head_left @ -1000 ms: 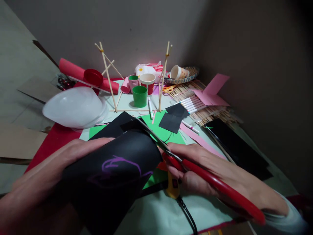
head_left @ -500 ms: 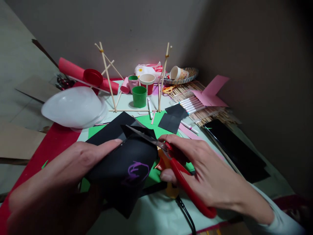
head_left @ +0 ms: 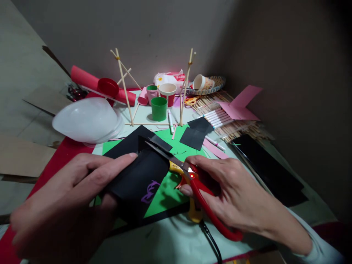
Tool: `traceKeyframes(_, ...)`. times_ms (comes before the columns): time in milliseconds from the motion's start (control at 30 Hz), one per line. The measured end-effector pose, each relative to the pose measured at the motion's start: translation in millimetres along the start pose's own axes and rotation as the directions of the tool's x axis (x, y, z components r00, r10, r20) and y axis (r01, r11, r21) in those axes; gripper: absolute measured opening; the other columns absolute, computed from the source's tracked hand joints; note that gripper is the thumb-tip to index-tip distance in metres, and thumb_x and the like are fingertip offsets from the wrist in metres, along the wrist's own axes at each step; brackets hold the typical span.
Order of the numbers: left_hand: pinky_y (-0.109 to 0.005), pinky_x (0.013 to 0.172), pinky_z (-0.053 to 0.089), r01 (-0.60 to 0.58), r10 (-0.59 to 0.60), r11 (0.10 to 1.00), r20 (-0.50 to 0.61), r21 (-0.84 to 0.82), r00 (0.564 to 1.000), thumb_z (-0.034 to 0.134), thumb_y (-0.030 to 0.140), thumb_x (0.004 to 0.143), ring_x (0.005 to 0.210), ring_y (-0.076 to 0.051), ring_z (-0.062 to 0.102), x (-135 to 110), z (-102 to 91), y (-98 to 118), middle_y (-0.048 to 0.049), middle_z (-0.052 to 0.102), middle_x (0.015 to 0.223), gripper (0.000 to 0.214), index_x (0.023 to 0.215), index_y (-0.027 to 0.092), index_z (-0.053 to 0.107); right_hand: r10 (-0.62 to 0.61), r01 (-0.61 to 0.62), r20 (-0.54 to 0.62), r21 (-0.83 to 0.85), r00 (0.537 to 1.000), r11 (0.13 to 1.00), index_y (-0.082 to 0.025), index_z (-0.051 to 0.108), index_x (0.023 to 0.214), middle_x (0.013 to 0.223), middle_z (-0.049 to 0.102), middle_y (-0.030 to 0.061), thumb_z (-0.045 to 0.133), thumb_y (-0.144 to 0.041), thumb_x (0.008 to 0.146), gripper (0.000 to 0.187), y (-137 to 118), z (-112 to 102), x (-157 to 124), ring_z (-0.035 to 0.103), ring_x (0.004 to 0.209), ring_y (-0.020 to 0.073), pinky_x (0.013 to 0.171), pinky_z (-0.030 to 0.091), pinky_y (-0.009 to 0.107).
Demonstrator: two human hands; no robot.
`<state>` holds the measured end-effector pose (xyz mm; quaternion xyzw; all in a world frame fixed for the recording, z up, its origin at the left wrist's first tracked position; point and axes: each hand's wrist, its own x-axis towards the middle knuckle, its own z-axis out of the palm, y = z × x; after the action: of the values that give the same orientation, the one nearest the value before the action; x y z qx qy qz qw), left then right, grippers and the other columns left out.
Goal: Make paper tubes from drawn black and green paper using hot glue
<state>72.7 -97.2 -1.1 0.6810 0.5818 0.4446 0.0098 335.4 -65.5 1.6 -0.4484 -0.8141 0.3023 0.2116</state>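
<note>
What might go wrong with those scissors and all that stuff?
The red-handled scissors in the right hand have their blade tips close to the fingertip of the left hand, which grips the black paper. A slip might nick it.

The right hand is also right by what looks like a yellow glue gun with a red light showing. If that's hot, brushing it could burn.
</note>
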Motion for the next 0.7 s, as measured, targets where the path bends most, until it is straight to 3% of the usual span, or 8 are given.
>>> traceKeyframes(100,-0.039,0.074,0.041,-0.045,0.046,0.99,-0.007,0.137,0.999,0.063,0.025,0.084,0.084,-0.022,0.064,-4,4.0,-7,0.0034,0.073,0.099,0.048,0.118,0.057,0.075,0.009,-0.009,0.016,0.008,1.0,1.0,-0.022,0.052,0.079,0.061,0.048,-0.0067,0.063,-0.048,0.099,0.035,1,0,-1,0.036,0.052,0.0099,0.051,0.029,0.027)
traceKeyframes(300,-0.034,0.063,0.038,-0.196,0.197,0.972,0.008,0.126,0.98,0.06,0.019,0.085,0.079,-0.017,0.061,3,4.5,-12,0.0031,0.07,0.099,0.045,0.114,0.047,0.078,0.009,-0.006,0.042,-0.074,0.999,0.997,-0.022,0.053,0.081,0.06,0.046,-0.0061,0.057,-0.045,0.101,0.031,6,2,-1,0.033,0.052,0.0111,0.054,0.029,0.028)
traceKeyframes(433,-0.04,0.075,0.046,-0.346,0.336,0.932,0.096,0.109,0.937,0.066,0.022,0.084,0.087,-0.025,0.064,12,-3.0,-20,0.0035,0.075,0.106,0.059,0.132,0.057,0.068,0.026,-0.02,0.07,-0.097,0.997,0.995,-0.021,0.057,0.084,0.061,0.046,-0.0048,0.054,-0.044,0.102,0.03,6,3,0,0.032,0.053,0.0121,0.056,0.03,0.029)
traceKeyframes(600,-0.04,0.064,0.046,-0.481,0.467,0.876,0.196,0.028,0.862,0.063,0.018,0.082,0.078,-0.025,0.068,26,-10.2,-28,0.0035,0.08,0.104,0.075,0.147,0.056,0.054,0.011,-0.008,0.085,-0.03,0.996,1.0,-0.019,0.066,0.09,0.061,0.05,-0.0044,0.056,-0.039,0.102,0.025,3,0,-1,0.037,0.052,0.0116,0.055,0.031,0.029)
traceKeyframes(700,-0.041,0.067,0.047,-0.489,0.474,0.872,0.216,0.018,0.854,0.06,0.022,0.086,0.081,-0.025,0.069,29,-13.3,-29,0.0026,0.079,0.104,0.071,0.147,0.057,0.052,0.003,-0.003,0.074,-0.008,0.997,1.0,-0.019,0.068,0.091,0.062,0.052,-0.004,0.056,-0.04,0.103,0.027,2,-2,-1,0.039,0.052,0.0111,0.055,0.031,0.029)
